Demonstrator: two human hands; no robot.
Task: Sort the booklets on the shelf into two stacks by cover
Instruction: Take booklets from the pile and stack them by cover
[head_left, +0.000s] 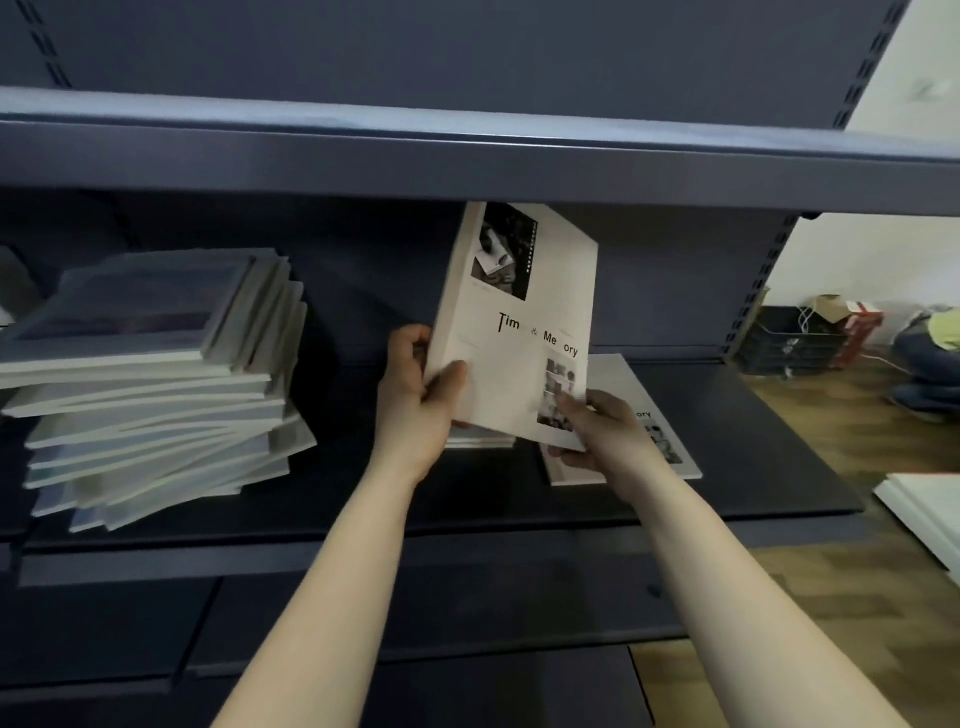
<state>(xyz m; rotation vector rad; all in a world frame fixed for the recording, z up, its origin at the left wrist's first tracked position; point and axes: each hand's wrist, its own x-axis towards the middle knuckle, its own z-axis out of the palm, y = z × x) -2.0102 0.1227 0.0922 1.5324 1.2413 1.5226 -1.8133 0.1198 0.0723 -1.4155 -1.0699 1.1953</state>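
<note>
Dark blue-grey steel makes up the shelf (727, 467) before us, with a second board of the same metal overhead. We note a white booklet (519, 332) held nearly upright above the shelf board, its top edge close under the upper board; the cover carries a black-and-white photograph at the top, broken lettering across the middle and a smaller picture block near the lower right corner. Our left hand (421, 395) grips its lower left edge, thumb on the cover and fingers curled behind. Our right hand (602, 426) pinches the lower right corner, thumb on the front and the other fingers closed beneath. Flat on the shelf just behind the right hand lies another booklet of the same cover (670, 447), partly hidden by that hand. A further white edge shows under the left hand; we cannot tell what it belongs to. Well apart to the left stands an uneven stack (156, 395) of booklets, fanned at the corners, its top cover dark and bluish.
</note>
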